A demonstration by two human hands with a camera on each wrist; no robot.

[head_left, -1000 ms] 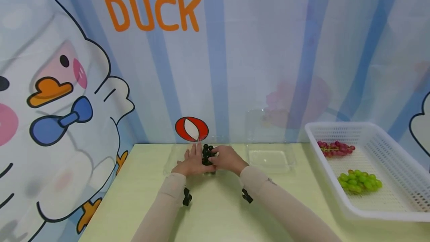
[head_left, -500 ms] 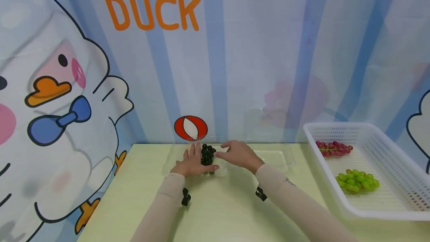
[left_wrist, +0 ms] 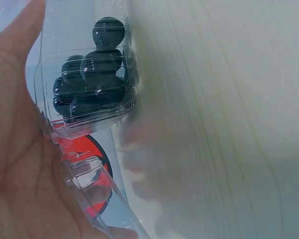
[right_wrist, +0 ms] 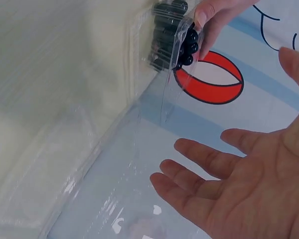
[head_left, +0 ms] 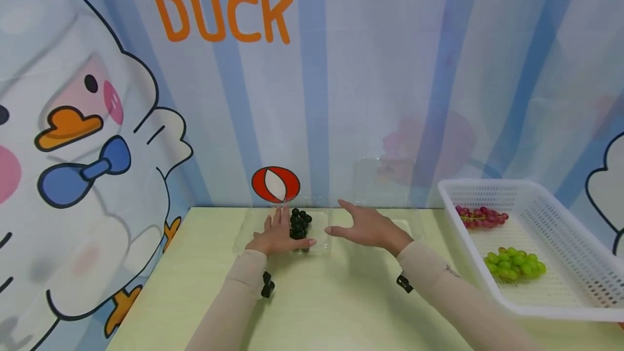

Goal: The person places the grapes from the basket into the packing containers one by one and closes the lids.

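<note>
A bunch of black grapes (head_left: 299, 223) lies in a clear plastic box (head_left: 320, 226) at the table's back edge. My left hand (head_left: 274, 237) rests along the left side of that box, fingers straight and thumb stretched along its near side. In the left wrist view the palm touches the clear plastic, with grapes (left_wrist: 97, 69) visible through the wall. My right hand (head_left: 371, 227) is spread in the air right of the box, touching nothing. Its fingers (right_wrist: 204, 159) stand apart in the right wrist view, the grape box beyond them.
A second clear box with its lid raised (head_left: 384, 180) stands at the back, behind my right hand. Farther right, a white plastic basket (head_left: 560, 313) holds red grapes (head_left: 481, 217) and green grapes (head_left: 514, 264). A printed curtain (head_left: 380, 69) hangs behind the table.
My right hand has let go of the black grapes and moved right, its fingers spreading. My left hand stays at the box, and the grapes lie still.
</note>
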